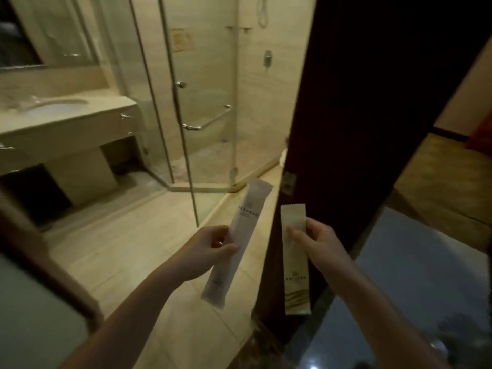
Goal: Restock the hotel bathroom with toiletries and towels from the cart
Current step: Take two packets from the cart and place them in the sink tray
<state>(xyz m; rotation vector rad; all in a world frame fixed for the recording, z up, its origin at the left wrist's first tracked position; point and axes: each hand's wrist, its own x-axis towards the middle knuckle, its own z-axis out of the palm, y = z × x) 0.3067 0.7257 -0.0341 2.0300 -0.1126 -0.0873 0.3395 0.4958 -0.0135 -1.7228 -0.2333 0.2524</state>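
My left hand (210, 247) pinches a long white toiletry packet (241, 235) near its middle, tilted with its top leaning right. My right hand (318, 242) pinches a second long packet (294, 275), cream with a gold pattern at its lower end, held nearly upright. Both packets hang in the air at the bathroom doorway, side by side and apart. The vanity counter (80, 121) with its white sink (53, 106) lies ahead at the left.
A glass shower enclosure (202, 102) with a metal towel bar (207, 121) fills the middle. A dark wooden door frame (346, 115) stands at the right. A mirror (53, 30) hangs over the vanity. Tiled floor (119, 235) stretches in front of me.
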